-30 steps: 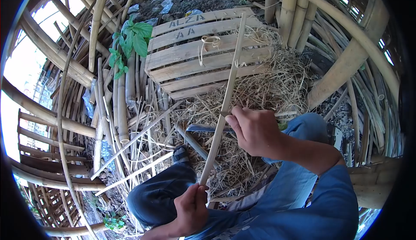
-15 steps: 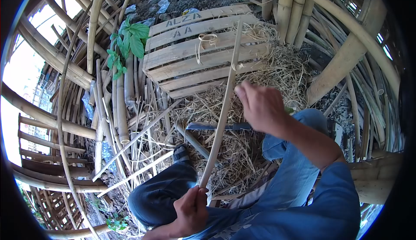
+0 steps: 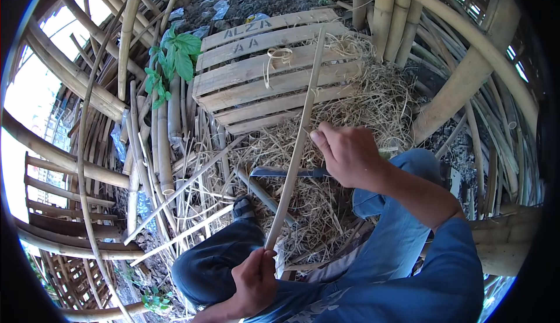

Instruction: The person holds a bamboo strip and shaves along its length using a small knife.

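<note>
A long pale bamboo strip (image 3: 300, 133) slants upward from my left hand (image 3: 255, 282), which is closed round its lower end. My right hand (image 3: 350, 155) is closed, thumb pressed to the fingers, just right of the strip's middle; a thin fibre seems to stand between strip and thumb, but what the fingers pinch is unclear. Below, a knife (image 3: 280, 172) with a dark blade lies on the bamboo shavings (image 3: 315, 206), its handle partly hidden behind my right hand. A green-grey bamboo piece (image 3: 265, 196) lies under the knife.
A slatted wooden crate panel (image 3: 251, 78) lies ahead, with a curled shaving (image 3: 279, 54) on it. Bamboo poles (image 3: 163, 148) and a leafy plant (image 3: 175, 54) are at the left. A thick bamboo post (image 3: 461, 86) leans at the right. My sandalled foot (image 3: 244, 207) rests among the shavings.
My right hand has moved slightly down and left, now covering more of the knife's handle. The strip has shifted slightly down and left, still in my left hand.
</note>
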